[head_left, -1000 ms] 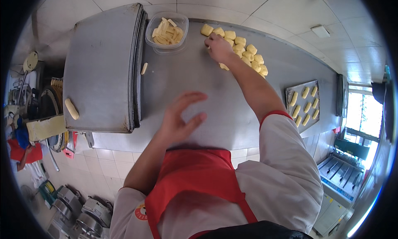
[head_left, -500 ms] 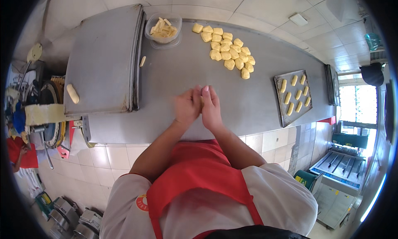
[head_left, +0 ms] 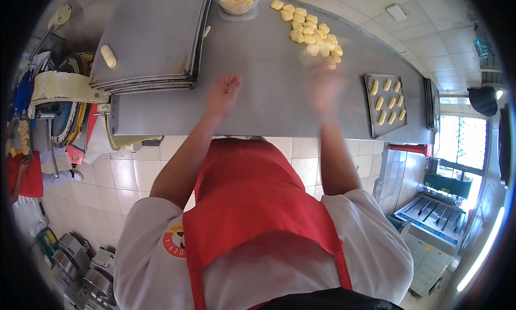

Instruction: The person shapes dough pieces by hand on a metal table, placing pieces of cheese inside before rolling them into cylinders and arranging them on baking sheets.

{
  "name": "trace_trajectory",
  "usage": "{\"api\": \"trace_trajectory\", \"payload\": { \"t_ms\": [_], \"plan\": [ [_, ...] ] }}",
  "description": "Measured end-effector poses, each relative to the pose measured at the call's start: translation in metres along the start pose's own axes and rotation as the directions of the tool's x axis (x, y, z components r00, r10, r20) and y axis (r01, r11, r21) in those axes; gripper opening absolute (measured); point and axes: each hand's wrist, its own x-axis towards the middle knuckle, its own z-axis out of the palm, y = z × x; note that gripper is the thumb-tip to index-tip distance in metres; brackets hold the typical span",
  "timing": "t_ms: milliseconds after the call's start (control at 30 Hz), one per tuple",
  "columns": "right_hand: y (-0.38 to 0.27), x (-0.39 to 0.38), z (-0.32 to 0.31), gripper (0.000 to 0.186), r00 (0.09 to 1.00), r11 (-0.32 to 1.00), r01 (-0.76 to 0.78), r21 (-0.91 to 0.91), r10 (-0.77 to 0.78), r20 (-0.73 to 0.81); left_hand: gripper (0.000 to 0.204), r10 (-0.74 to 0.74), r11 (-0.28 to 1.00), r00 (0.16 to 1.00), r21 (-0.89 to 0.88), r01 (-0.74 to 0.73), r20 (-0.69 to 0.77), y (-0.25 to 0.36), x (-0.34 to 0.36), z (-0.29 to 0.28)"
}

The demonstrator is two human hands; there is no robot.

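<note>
My left hand [head_left: 224,96] is closed just above the grey metal table [head_left: 258,89], right of the stacked trays. Its fingers are curled in, and what they hold, if anything, is hidden. My right hand [head_left: 325,92] is smeared by motion, so its fingers are not readable. It is reaching over the table at the near end of a cluster of pale yellow dough pieces [head_left: 309,27]. Farther right lies a baking tray [head_left: 370,103] with several finger-shaped dough rolls [head_left: 379,103] in rows.
Stacked flat metal trays [head_left: 156,36] fill the table's left end, with one dough roll [head_left: 108,56] on top. A clear plastic tub [head_left: 236,8] of pale strips stands at the back, and a loose strip [head_left: 207,31] lies beside the stack. Machinery [head_left: 70,89] and another person [head_left: 24,173] are at left.
My hands, together before, have separated: the left went left and the right went out toward the dough pieces. The view has shifted, so the table sits higher in the picture.
</note>
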Motion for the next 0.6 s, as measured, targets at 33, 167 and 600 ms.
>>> {"api": "trace_trajectory", "payload": {
  "t_ms": [33,167,600],
  "plan": [
    [-0.009,-0.059,0.036,0.036,0.7,0.992,-0.104,-0.074,0.126,0.703,0.035,0.112,0.983,0.994,0.144,-0.111,-0.001,-0.011,-0.008,0.006],
    [-0.048,-0.079,0.038,0.032,0.502,0.922,-0.385,0.039,0.173,0.847,0.032,0.383,0.77,0.918,0.514,-0.378,0.1,-0.031,-0.011,0.033],
    [-0.002,-0.139,0.044,0.078,0.483,0.996,0.049,-0.07,0.038,0.875,0.069,0.243,0.303,0.792,0.731,-0.611,0.561,-0.035,-0.051,0.025]
  ]
}}
